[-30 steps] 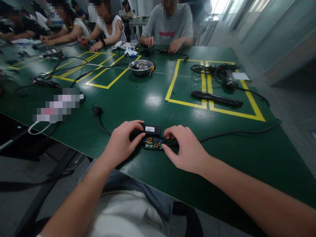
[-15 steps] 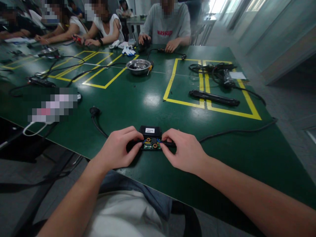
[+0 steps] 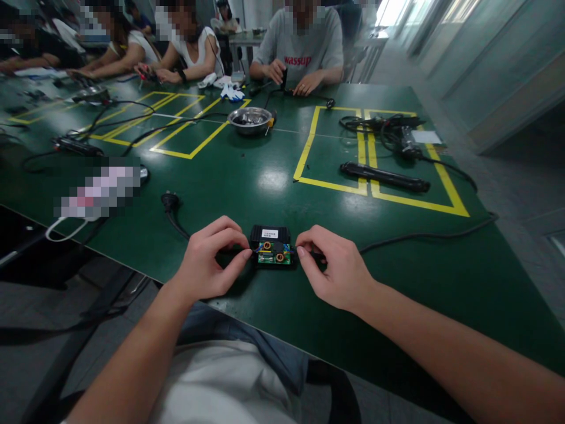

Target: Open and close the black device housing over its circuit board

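A small green circuit board [image 3: 274, 252] with copper coils and thin wires lies in an open black case on the table. Behind it stands the case's black cover [image 3: 270, 233] with a white label. My left hand [image 3: 216, 256] pinches the black cable at the case's left end, fingertips beside the wires. At the right end, my right hand [image 3: 333, 265] pinches the other black cable [image 3: 397, 237], which runs off to the right. The left cable leads to a black plug [image 3: 170, 201].
On the green table [image 3: 238, 188] are a metal bowl [image 3: 250, 120], a long black bar [image 3: 385, 176], coiled cables [image 3: 388, 126], yellow tape outlines and a blurred pinkish object [image 3: 99, 191] at left. Several people sit across the table.
Both my hands have moved slightly outward from the board, showing more of it. Across the table, a person's hand has lifted a dark object upright.
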Available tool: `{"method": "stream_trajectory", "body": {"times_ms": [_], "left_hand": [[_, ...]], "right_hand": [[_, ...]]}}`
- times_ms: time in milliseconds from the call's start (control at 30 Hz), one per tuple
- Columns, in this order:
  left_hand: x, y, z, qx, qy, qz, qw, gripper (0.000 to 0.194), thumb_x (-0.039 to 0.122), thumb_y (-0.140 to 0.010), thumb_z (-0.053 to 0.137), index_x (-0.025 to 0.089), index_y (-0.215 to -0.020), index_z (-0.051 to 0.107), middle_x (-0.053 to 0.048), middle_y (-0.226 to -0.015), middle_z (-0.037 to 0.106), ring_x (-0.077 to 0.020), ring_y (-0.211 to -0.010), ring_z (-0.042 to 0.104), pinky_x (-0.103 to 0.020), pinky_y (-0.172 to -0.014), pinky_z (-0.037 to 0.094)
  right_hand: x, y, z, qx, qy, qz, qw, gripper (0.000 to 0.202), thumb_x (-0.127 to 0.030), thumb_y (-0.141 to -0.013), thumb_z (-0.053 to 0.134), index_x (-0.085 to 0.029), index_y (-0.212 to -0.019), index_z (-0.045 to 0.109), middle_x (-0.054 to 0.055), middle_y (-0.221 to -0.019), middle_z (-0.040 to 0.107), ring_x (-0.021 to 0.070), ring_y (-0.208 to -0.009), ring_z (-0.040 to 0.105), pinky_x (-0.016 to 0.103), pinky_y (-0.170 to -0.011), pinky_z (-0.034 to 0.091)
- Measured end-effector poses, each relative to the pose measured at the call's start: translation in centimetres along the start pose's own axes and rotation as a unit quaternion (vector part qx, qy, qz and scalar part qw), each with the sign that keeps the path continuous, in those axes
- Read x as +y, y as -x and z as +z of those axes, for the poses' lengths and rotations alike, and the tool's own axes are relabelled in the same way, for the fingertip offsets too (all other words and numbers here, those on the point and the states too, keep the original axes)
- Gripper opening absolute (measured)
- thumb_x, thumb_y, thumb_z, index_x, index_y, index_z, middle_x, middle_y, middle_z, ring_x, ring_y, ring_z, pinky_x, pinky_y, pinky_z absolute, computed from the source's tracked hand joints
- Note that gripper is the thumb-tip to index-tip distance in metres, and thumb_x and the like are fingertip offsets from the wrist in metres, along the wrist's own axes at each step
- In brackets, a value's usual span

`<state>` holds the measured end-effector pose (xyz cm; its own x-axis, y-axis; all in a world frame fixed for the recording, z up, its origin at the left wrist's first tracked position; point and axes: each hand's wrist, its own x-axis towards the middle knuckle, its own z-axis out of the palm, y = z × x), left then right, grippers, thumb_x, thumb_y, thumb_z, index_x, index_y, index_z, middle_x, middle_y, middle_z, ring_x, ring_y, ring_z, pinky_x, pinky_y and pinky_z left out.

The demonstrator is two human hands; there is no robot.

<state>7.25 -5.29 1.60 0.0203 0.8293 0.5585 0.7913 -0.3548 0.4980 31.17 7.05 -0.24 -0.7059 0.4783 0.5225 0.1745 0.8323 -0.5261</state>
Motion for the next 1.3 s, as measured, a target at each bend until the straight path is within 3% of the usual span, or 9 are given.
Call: {"method": "stream_trajectory", "body": {"times_ms": [200, 400, 533, 700, 800, 967, 1067, 1167, 1300], "left_hand": [[-0.4, -0.1, 0.0, -0.091, -0.003, -0.021, 0.996, 0.014, 0.017, -0.097, 0.064, 0.019, -0.083, 0.065, -0.003, -0.087, 0.065, -0.0157, -0.076, 0.063, -0.027, -0.067, 0.047], [-0.5, -0.1, 0.1, -0.119, -0.023, -0.034, 0.992, 0.014, 0.019, -0.098, 0.062, 0.02, -0.083, 0.063, -0.003, -0.087, 0.063, -0.0178, -0.077, 0.061, -0.03, -0.067, 0.047], [-0.3, -0.2, 0.2, -0.099, -0.029, -0.022, 0.994, 0.016, 0.02, -0.1, 0.061, 0.019, -0.085, 0.068, -0.008, -0.102, 0.071, -0.0222, -0.093, 0.068, -0.035, -0.081, 0.055], [-0.9, -0.6, 0.9, -0.109, -0.064, -0.045, 0.991, 0.038, 0.022, -0.11, 0.049, 0.025, -0.132, 0.079, -0.011, -0.146, 0.073, -0.0311, -0.13, 0.066, -0.055, -0.112, 0.054], [-1.6, -0.7, 1.3, -0.113, -0.069, -0.1, 0.986, 0.034, 0.027, -0.109, 0.056, 0.028, -0.132, 0.081, -0.009, -0.141, 0.078, -0.0323, -0.13, 0.068, -0.059, -0.113, 0.055], [-2.0, -0.6, 1.2, -0.054, -0.046, -0.141, 0.988, 0.024, 0.03, -0.101, 0.073, 0.025, -0.122, 0.084, -0.009, -0.124, 0.083, -0.0307, -0.117, 0.074, -0.052, -0.106, 0.06], [-1.6, -0.4, 0.7, -0.029, -0.022, -0.113, 0.993, 0.027, 0.032, -0.103, 0.072, 0.024, -0.126, 0.082, -0.011, -0.125, 0.082, -0.0301, -0.116, 0.073, -0.05, -0.104, 0.06], [-0.9, -0.4, 0.2, -0.065, 0.029, -0.049, 0.996, 0.024, 0.031, -0.103, 0.072, 0.025, -0.125, 0.082, -0.01, -0.123, 0.082, -0.028, -0.113, 0.073, -0.045, -0.101, 0.059], [-0.4, -0.5, -0.2, -0.126, 0.055, -0.009, 0.991, 0.019, 0.026, -0.101, 0.073, 0.024, -0.117, 0.083, -0.008, -0.117, 0.082, -0.025, -0.106, 0.072, -0.041, -0.097, 0.058]], "right_hand": [[0.3, 0.1, 0.4, -0.065, 0.045, 0.043, 0.996, 0.009, -0.018, -0.098, 0.055, -0.022, -0.095, 0.063, 0.002, -0.079, 0.067, 0.0187, -0.067, 0.061, 0.033, -0.066, 0.043], [0.3, 0.0, 0.4, -0.079, 0.07, 0.042, 0.994, 0.008, -0.018, -0.096, 0.056, -0.022, -0.095, 0.064, 0.002, -0.078, 0.067, 0.0199, -0.069, 0.06, 0.034, -0.07, 0.041], [0.2, -0.2, 0.4, -0.077, 0.072, 0.033, 0.994, 0.007, -0.017, -0.093, 0.058, -0.022, -0.094, 0.063, 0.003, -0.08, 0.067, 0.0214, -0.074, 0.06, 0.036, -0.073, 0.039], [0.2, -0.3, 0.4, -0.086, 0.068, 0.05, 0.993, 0.009, -0.017, -0.093, 0.059, -0.022, -0.099, 0.063, 0.004, -0.083, 0.067, 0.0226, -0.077, 0.059, 0.036, -0.074, 0.039], [0.2, -0.4, 0.4, -0.095, 0.057, 0.053, 0.992, 0.011, -0.017, -0.094, 0.057, -0.022, -0.104, 0.062, 0.003, -0.084, 0.067, 0.0227, -0.077, 0.06, 0.037, -0.074, 0.039], [0.0, -0.3, 0.1, -0.099, 0.028, 0.075, 0.992, 0.027, -0.019, -0.09, 0.059, -0.023, -0.117, 0.056, 0.003, -0.09, 0.068, 0.0238, -0.081, 0.062, 0.039, -0.077, 0.042], [-0.2, -0.2, -0.1, -0.098, 0.017, 0.076, 0.992, 0.05, -0.022, -0.083, 0.065, -0.024, -0.131, 0.05, 0.005, -0.102, 0.07, 0.0259, -0.088, 0.064, 0.041, -0.08, 0.045], [-0.3, -0.2, -0.3, -0.097, 0.016, 0.062, 0.993, 0.065, -0.025, -0.081, 0.068, -0.021, -0.142, 0.045, 0.01, -0.115, 0.07, 0.0279, -0.094, 0.066, 0.043, -0.084, 0.047], [-0.4, -0.4, -0.2, -0.115, 0.035, 0.051, 0.991, 0.053, -0.03, -0.084, 0.074, -0.02, -0.132, 0.055, 0.011, -0.115, 0.071, 0.0295, -0.099, 0.066, 0.044, -0.085, 0.045]]}}
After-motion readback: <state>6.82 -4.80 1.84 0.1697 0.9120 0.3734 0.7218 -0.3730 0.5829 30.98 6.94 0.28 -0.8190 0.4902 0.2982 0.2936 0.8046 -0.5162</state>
